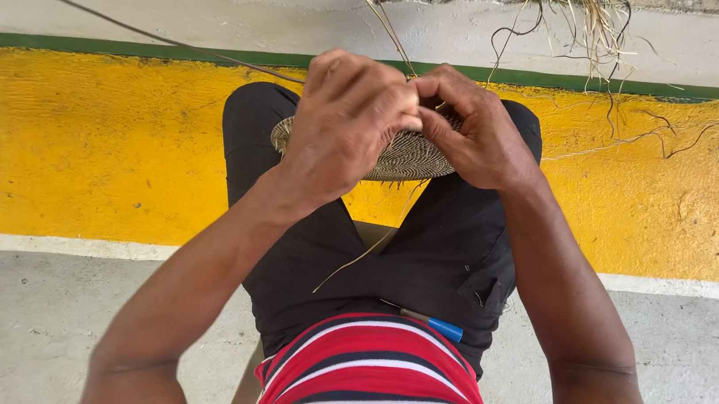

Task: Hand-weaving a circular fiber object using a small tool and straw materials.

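A round, flat woven disc (409, 156) of grey-brown fibre rests above my knees, held between both hands. My left hand (346, 120) covers its left half with the fingers curled over the rim. My right hand (474, 129) pinches at the disc's top edge, fingertips meeting the left hand's. A thin straw strand (364, 256) hangs down from the disc over my black shorts. Another long thin fibre (129, 26) runs up and to the left from the hands.
A blue-handled tool (431, 323) lies on my lap by the red striped shirt. A bundle of dry straw (574, 20) lies on the pale concrete ahead. Below me is a yellow painted floor band (98, 148) with white and green lines.
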